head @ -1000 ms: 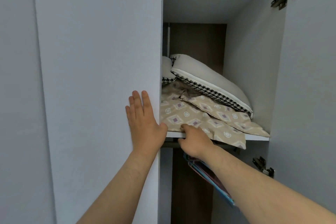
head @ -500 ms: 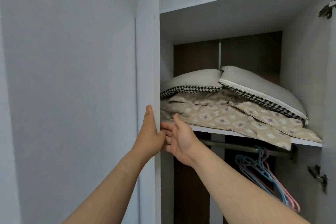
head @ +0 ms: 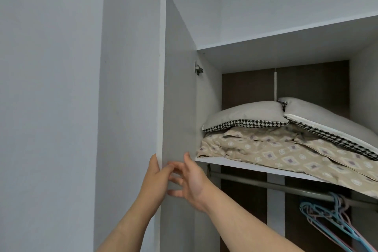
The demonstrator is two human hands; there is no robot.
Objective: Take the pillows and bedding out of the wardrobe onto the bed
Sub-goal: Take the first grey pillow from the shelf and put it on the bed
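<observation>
Two grey pillows with houndstooth edges lie on the wardrobe's upper shelf (head: 245, 166): one on the left (head: 243, 113), one on the right (head: 327, 122). They rest on folded beige patterned bedding (head: 286, 153) that droops over the shelf's right front. My left hand (head: 156, 178) grips the edge of the open left wardrobe door (head: 178, 98). My right hand (head: 190, 182) is spread flat against the door's inner face, fingers apart, holding nothing. Both hands are left of the bedding and apart from it.
Below the shelf runs a metal rail (head: 276, 187) with blue and pink plastic hangers (head: 335, 221) at the right. A hinge (head: 198, 68) sits high on the door. Grey wall (head: 51, 88) fills the left.
The left door has swung wide open, edge-on to me. My left hand now wraps its edge and my right hand has moved from the shelf front onto the door's inner face.
</observation>
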